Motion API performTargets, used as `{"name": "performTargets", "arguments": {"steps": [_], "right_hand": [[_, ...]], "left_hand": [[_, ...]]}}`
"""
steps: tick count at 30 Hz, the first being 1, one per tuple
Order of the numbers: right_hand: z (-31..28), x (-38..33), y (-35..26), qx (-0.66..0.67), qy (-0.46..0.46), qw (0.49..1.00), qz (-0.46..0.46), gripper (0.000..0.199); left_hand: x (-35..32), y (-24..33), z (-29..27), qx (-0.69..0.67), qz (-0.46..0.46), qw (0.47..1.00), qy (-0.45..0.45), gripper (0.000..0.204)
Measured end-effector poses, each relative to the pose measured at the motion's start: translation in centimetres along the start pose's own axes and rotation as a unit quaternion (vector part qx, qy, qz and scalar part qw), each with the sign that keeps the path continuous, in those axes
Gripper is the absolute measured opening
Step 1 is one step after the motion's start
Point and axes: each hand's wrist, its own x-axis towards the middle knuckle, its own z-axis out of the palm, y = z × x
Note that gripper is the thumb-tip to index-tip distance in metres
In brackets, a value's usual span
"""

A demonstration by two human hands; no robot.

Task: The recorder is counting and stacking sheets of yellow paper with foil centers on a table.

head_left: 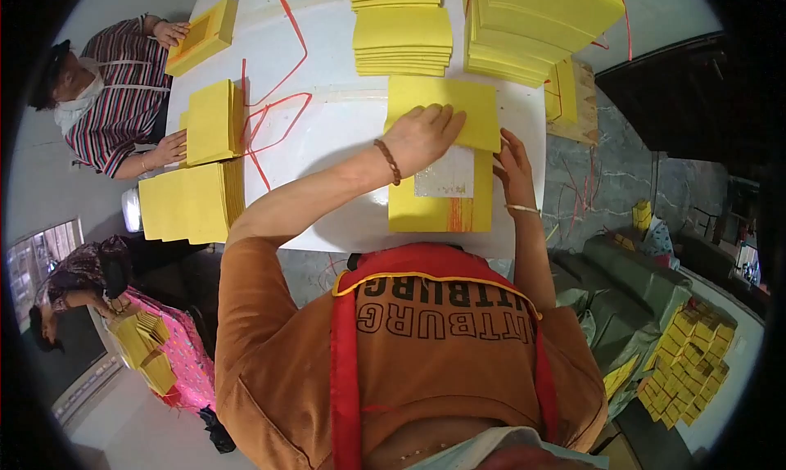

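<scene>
1. Brown sweatshirt cloth [458, 363] and a red apron [345, 363] are seen nearest the camera, at bottom centre; the white worktop's [336, 69] near edge is met just beyond, so the papers there are presumably within easy reach.
2. Yellow paper [434, 97] is laid at the centre of the frame, lengthwise to the body. Below its upper layer, a silvery patch [444, 175] and orange streaks [461, 216] are exposed; whether one folded sheet or several are shown cannot be told.
3. On that upper layer the left hand [426, 138] is rested, fingers bent, apparently so that it is held flat; whether an edge is pinched cannot be told.
4. At the paper's right edge the right hand [516, 171] is placed half open, perhaps as a side stop; a grip cannot be confirmed.
5. Yellow stacks [401, 40] are piled at upper centre, seemingly clear of the working spot; red cord [306, 56] is strewn at upper left.
</scene>
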Motion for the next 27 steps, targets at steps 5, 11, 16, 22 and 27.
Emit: {"name": "performTargets", "arguments": {"steps": [5, 11, 16, 22, 27], "right_hand": [[0.6, -1.5, 1.6, -0.010, -0.030, 0.998, -0.045, 0.046], [0.6, 0.1, 1.7, 0.005, -0.023, 0.999, -0.046, 0.048], [0.8, 0.0, 1.2, -0.022, -0.016, 0.998, -0.051, 0.051], [0.7, 0.4, 1.3, -0.035, -0.002, 0.999, -0.037, 0.055], [0.8, 0.4, 1.2, -0.029, -0.015, 0.999, -0.031, 0.054]], "left_hand": [[1.6, -6.0, -6.2, -0.060, -0.081, 0.988, 0.119, 0.045], [3.2, -14.3, 2.4, 0.023, -0.107, 0.993, 0.051, 0.050], [2.8, -15.4, 6.3, 0.036, -0.122, 0.988, -0.086, 0.050], [1.9, -16.5, 7.2, -0.042, -0.089, 0.981, -0.166, 0.049], [0.7, -14.7, 7.7, -0.043, -0.134, 0.986, -0.093, 0.061]]}}
